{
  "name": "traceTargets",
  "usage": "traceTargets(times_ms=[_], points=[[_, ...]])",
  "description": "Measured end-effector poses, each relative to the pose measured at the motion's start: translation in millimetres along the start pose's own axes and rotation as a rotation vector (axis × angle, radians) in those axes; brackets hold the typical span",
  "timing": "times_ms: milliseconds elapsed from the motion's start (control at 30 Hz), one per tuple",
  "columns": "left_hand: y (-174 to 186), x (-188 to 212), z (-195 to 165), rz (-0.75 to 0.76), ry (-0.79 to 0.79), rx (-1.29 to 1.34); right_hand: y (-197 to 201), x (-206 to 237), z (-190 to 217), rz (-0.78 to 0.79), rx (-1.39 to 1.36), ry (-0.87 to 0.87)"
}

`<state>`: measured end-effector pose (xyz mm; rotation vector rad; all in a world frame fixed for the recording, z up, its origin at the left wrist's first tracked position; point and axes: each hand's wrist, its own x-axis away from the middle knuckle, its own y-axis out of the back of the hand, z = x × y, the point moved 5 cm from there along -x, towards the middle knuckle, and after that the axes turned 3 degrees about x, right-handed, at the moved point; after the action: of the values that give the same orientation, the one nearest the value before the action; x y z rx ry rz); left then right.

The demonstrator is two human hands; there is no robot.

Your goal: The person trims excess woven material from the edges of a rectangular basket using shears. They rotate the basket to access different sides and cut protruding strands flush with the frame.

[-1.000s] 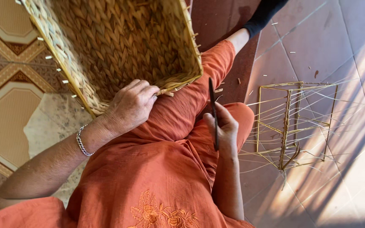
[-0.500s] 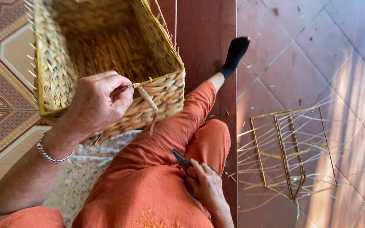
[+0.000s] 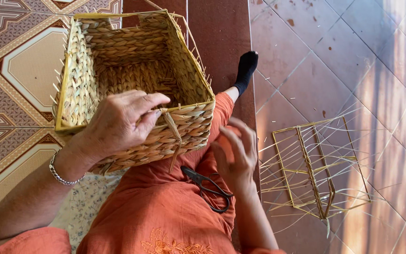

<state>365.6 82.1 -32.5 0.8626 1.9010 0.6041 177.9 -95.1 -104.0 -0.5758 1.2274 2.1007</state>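
Tiled floor (image 3: 344, 56), basket on lap, upper left of frame.
I see left hand (image 3: 118, 123) pinching a loose strand (image 3: 172, 134) to steady the woven basket (image 3: 137, 84); right hand (image 3: 235, 155) open, empty, above scissors (image 3: 210, 188).

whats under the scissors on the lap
The black scissors lie on the orange trouser cloth over the person's leg, beside the right hand. The leg itself is covered by the cloth; anything beneath the blades cannot be seen.

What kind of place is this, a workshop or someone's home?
Probably a home floor used for basket weaving. The person sits on patterned floor tiles with a woven basket on the lap, scissors by it, and a bare wire basket frame nearby.
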Motion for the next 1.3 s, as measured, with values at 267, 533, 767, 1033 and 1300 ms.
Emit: traceTargets(times_ms=[267, 533, 767, 1033, 1300], points=[[22.9, -20.5, 35.7, -0.052, -0.007, -0.001, -56.8, -83.8, -15.6, 0.082, -0.409, -0.056], [18.8, -64.7, 32.2, 0.117, -0.211, -0.326, -73.8, -107.0, -50.4, -0.025, -0.427, -0.222], [32.0, -53.0, -0.8, 0.185, -0.344, -0.301, -46.0, -34.7, -52.0, -0.111, -0.289, -0.174], [32.8, -35.9, 11.6, 0.048, -0.222, -0.515, -3.6, 93.0, -16.2, 0.482, -0.136, -0.183], [17.4, -13.1, 26.0, -0.038, -0.085, -0.57, -13.8, 126.1, -3.6, 0.578, 0.102, -0.118]])
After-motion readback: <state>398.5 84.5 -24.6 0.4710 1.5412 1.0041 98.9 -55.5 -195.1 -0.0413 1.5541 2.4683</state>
